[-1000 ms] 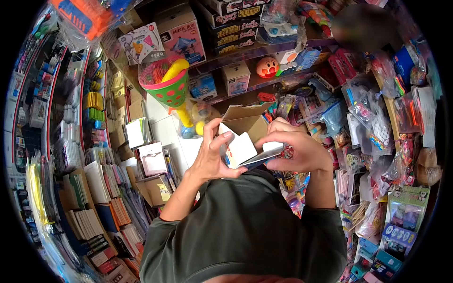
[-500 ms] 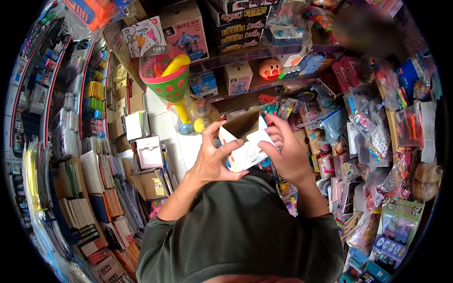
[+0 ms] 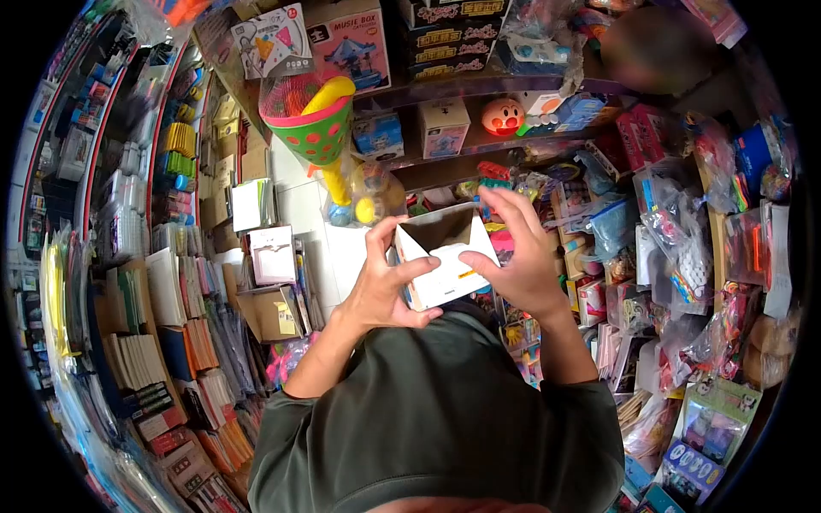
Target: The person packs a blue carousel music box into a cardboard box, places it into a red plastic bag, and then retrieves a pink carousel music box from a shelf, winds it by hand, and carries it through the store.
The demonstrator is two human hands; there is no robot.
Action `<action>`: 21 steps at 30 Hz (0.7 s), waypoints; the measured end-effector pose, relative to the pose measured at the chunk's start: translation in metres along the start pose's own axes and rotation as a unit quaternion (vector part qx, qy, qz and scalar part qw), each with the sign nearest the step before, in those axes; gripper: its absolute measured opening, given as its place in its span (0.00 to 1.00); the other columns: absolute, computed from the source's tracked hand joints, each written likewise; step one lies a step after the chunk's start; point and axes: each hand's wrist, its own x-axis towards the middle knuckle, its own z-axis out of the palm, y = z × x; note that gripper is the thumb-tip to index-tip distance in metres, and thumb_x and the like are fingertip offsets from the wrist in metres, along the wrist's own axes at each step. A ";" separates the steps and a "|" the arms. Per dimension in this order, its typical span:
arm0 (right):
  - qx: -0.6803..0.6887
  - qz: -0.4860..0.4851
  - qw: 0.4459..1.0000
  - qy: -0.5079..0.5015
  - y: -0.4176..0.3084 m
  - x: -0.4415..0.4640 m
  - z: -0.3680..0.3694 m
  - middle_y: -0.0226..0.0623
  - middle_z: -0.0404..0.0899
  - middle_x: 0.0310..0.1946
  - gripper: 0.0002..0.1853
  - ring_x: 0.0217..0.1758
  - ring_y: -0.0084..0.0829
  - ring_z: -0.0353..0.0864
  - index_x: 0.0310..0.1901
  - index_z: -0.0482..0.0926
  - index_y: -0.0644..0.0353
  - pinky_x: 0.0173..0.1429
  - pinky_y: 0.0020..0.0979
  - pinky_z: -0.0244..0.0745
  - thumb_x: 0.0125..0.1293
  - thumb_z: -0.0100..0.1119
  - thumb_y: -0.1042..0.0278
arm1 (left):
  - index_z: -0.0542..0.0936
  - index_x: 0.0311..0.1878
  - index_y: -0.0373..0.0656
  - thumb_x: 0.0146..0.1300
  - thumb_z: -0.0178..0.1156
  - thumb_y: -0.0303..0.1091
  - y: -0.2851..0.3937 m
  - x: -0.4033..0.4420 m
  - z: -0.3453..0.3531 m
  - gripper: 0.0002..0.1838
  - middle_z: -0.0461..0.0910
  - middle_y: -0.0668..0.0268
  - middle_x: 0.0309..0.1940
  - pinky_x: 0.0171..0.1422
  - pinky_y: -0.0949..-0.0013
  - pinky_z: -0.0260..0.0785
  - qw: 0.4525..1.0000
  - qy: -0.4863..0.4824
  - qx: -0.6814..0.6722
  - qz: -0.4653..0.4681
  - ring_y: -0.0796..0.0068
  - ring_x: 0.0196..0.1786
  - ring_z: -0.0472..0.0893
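A white cardboard box (image 3: 449,278) is in front of my chest, its top open toward me and its brown inside showing. My left hand (image 3: 385,278) grips the box from the left, thumb across its white front and fingers around the side and bottom. My right hand (image 3: 526,261) is at the box's right side. Its thumb lies against the front near the top edge, while its fingers stretch up and apart beyond the upper right corner. Shadow hides how deep the box's inside goes and whether anything lies in it.
A green polka-dot toy bucket (image 3: 312,141) stands ahead left. Beyond are a music box carton (image 3: 351,51) and a round toy face (image 3: 503,117) on shelves. Notebooks and folders (image 3: 184,316) line the left; bagged toys (image 3: 671,222) crowd the right.
The box has turned so more of its white front faces me. My right fingers have lifted and straightened away from its corner. The view has shifted slightly.
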 end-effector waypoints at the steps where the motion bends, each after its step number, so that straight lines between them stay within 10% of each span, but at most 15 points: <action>1: 0.002 0.000 1.000 -0.003 0.004 0.000 0.000 0.48 0.73 0.64 0.37 0.68 0.48 0.74 0.68 0.74 0.63 0.72 0.41 0.71 0.55 0.77 0.70 | 0.80 0.62 0.58 0.35 0.84 0.45 -0.006 -0.004 0.003 0.44 0.55 0.43 0.70 0.74 0.43 0.65 0.999 0.023 -0.023 0.011 0.37 0.71 0.66; 4: 0.019 -0.081 0.996 -0.039 0.008 -0.002 0.004 0.43 0.81 0.53 0.19 0.59 0.43 0.80 0.50 0.85 0.65 0.59 0.38 0.78 0.57 0.76 0.68 | 0.76 0.63 0.56 0.35 0.84 0.46 -0.006 -0.008 0.000 0.45 0.55 0.41 0.70 0.74 0.41 0.64 0.999 0.038 -0.022 0.003 0.35 0.72 0.65; 9: 0.013 -0.028 0.998 -0.055 0.018 -0.003 0.006 0.44 0.80 0.57 0.17 0.61 0.43 0.80 0.49 0.85 0.63 0.61 0.37 0.78 0.57 0.73 0.75 | 0.69 0.59 0.54 0.35 0.85 0.46 -0.011 -0.009 0.005 0.47 0.56 0.40 0.70 0.73 0.40 0.65 0.994 0.057 -0.081 0.048 0.34 0.71 0.66; 13: 0.178 0.123 0.970 -0.115 0.033 0.001 0.006 0.44 0.74 0.65 0.24 0.68 0.35 0.77 0.61 0.77 0.63 0.68 0.36 0.76 0.64 0.68 0.75 | 0.70 0.60 0.53 0.34 0.85 0.45 -0.004 -0.008 0.003 0.47 0.57 0.41 0.69 0.73 0.41 0.65 0.995 0.028 -0.073 0.056 0.35 0.70 0.68; 15: 0.422 0.245 0.841 -0.236 0.051 0.005 0.007 0.42 0.73 0.67 0.29 0.68 0.31 0.75 0.66 0.73 0.64 0.70 0.37 0.74 0.63 0.68 0.76 | 0.70 0.60 0.52 0.34 0.85 0.45 -0.002 -0.010 0.005 0.47 0.57 0.41 0.69 0.73 0.41 0.65 0.996 0.012 -0.072 0.047 0.35 0.70 0.68; 21: 0.371 0.254 0.844 -0.292 0.073 0.006 0.015 0.41 0.73 0.67 0.39 0.70 0.32 0.74 0.73 0.65 0.64 0.71 0.36 0.72 0.62 0.72 0.73 | 0.71 0.62 0.50 0.34 0.85 0.45 -0.007 -0.012 0.005 0.49 0.58 0.42 0.68 0.72 0.41 0.65 0.997 -0.019 -0.076 0.018 0.35 0.70 0.68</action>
